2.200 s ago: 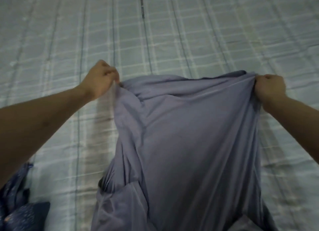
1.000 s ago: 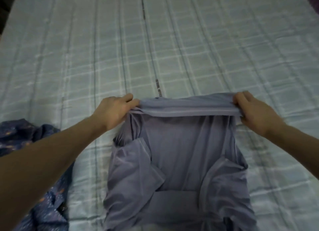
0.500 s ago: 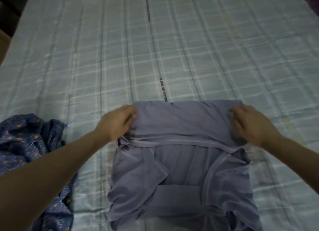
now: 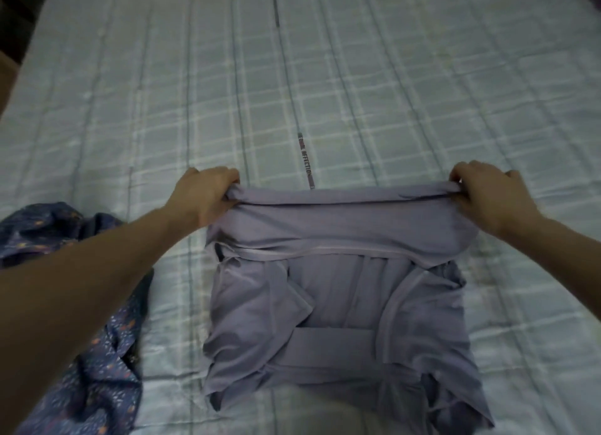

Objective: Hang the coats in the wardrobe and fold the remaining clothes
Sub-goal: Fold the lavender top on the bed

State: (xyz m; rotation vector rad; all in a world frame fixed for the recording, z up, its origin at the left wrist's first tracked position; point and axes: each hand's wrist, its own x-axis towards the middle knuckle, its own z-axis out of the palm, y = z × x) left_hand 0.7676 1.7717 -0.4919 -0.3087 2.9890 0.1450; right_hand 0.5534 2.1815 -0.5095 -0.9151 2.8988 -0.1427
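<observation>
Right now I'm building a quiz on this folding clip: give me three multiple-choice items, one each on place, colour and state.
1. Where does the patterned navy garment lie?
A. left of the lilac garment
B. on top of it
C. right of it

2. What colour is the garment being folded?
A. red
B. lilac
C. white

3. How are the hands?
A. both flat
B. one idle
C. both gripping the far fold

Key: 1 A, it lies beyond the lilac garment, under the left forearm. 2 B, plain lilac cloth. 3 C, left hand and right hand pinch the fold's ends.
</observation>
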